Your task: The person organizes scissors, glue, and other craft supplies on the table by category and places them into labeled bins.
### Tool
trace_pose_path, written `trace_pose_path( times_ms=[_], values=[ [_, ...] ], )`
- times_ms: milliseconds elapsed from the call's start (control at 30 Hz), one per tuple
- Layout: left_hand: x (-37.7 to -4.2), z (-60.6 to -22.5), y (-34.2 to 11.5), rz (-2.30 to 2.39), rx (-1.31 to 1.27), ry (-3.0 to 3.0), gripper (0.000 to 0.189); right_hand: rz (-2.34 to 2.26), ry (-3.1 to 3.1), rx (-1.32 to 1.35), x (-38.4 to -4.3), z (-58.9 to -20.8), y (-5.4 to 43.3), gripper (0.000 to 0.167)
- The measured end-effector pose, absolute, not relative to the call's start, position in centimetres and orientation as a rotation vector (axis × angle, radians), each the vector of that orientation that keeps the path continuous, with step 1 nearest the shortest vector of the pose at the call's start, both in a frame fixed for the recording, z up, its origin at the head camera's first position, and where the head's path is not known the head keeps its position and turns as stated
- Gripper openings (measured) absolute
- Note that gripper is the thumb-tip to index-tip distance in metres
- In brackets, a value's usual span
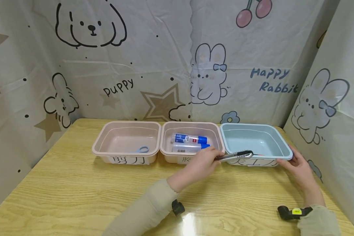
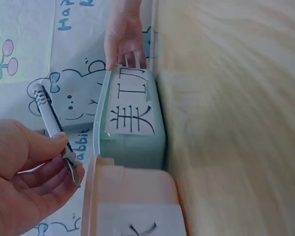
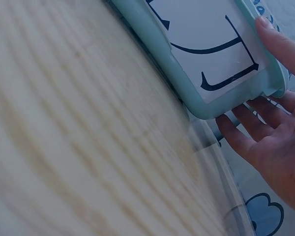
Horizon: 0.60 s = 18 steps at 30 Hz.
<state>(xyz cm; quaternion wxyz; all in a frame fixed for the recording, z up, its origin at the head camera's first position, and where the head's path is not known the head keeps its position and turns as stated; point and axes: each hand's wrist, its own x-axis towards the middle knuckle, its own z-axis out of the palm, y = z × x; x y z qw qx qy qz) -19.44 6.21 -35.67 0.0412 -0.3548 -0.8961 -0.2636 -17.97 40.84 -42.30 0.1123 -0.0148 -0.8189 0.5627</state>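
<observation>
My left hand pinches a silver-and-black utility knife between thumb and fingers, above the front rim where the middle and right bins meet. In the left wrist view the knife slants past the fingertips of the left hand. My right hand holds the right end of the light blue bin, thumb at the front rim and fingers round the side. The right wrist view shows that hand against the bin's corner. A thin red thing shows just behind the blue bin's front rim.
The middle pink bin holds two clear tubes with blue caps. In the left pink bin lies a pair of scissors with a blue handle. Paper labels face front. A printed cloth hangs behind the wooden table.
</observation>
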Motion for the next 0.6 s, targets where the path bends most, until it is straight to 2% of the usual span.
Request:
trace_pose_path(
  times_ms=[233, 600],
  values=[
    [-20.8, -34.8, 9.4, -0.931, -1.026, -2.74, 0.027, 1.555, -2.481, -0.097, -17.9, -42.1, 41.0, 0.077],
    [-22.4, -34.9, 13.0, -0.881, -1.004, -2.73, 0.028, 1.745, -2.343, -0.034, -18.1, -42.5, 41.2, 0.077]
  ],
)
